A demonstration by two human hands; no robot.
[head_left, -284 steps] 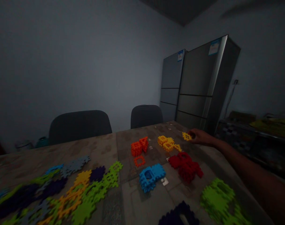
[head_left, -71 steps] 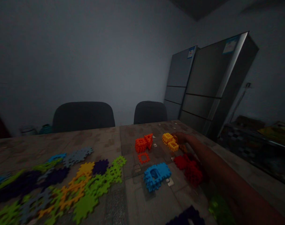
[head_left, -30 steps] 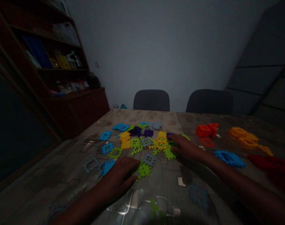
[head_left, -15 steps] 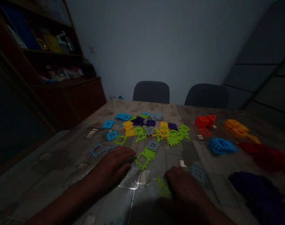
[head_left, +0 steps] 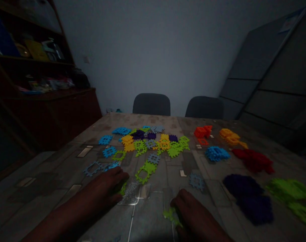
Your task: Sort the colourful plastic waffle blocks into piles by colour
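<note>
My left hand (head_left: 108, 185) is low over the near left of the table, its fingers curled round a lime green notched building piece (head_left: 123, 189), mostly hidden by the hand. My right hand (head_left: 191, 211) pinches another lime green notched piece (head_left: 169, 214) on its left side, slightly blurred. Between and beyond my hands, a joined lime green pair (head_left: 144, 172) lies flat, touching a grey square piece (head_left: 153, 158). A loose grey piece (head_left: 196, 180) lies beyond my right hand. Near my left fingers are a blue piece (head_left: 112, 166) and a grey frame (head_left: 92, 168).
Mixed flat pieces (head_left: 140, 147) spread across the middle of the table (head_left: 153, 198). To the right are piles sorted by colour: orange (head_left: 202, 131), yellow (head_left: 232, 137), blue (head_left: 216, 153), red (head_left: 255, 160), purple (head_left: 246, 195) and lime green (head_left: 292, 193). Two chairs (head_left: 151, 105) stand behind the far edge.
The view has turned right, so the table's things sit farther left and the lime green pile shows more. A green piece now shows under my left hand; my right hand still holds its piece, slightly lower.
</note>
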